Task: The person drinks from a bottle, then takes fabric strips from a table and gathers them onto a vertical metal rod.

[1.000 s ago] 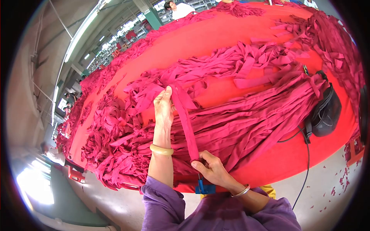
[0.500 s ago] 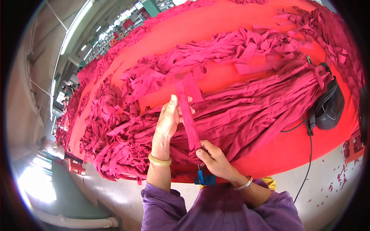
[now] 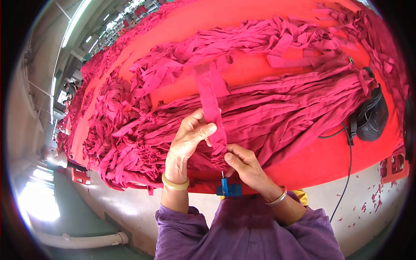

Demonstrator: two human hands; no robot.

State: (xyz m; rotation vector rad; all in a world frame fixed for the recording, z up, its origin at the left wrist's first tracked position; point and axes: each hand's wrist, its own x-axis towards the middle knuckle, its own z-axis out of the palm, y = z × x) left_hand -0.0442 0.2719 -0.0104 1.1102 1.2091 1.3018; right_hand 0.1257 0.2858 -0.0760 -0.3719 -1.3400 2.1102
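Just over the table [image 3: 299, 173] edge: a strip [image 3: 208, 93] is running between the two hands, its near end bunching at the lower grip, its far end reaching out past the upper one.
Left hand [image 3: 190, 133]: it is grasping the strip partway along, thumb lying across the front, fingers curling behind.
Right hand [image 3: 245, 164]: it is pinching the bunched end between thumb and finger.
Rod [image 3: 223, 174]: it is standing directly below that pinch, rising from a blue holder [image 3: 229, 190]; cloth is hiding its tip, so I can't tell how far in it is going.
Bunched part: by my reckoning this strip is only partly worked, since just the short end near the right hand is showing crinkles.
Flat part: most of the length, at the left hand and beyond, is lying smooth, not yet bunched.
Bundle [image 3: 299, 102]: long strips are stretching together beyond the right hand; whether they're counting as finished, I can't tell.
Heap [image 3: 108, 123]: left of the grip, plenty more cloth is lying tangled, its stage unclear to me.
Back row [image 3: 242, 37]: farther beyond both hands, loose strips are trailing across the table.
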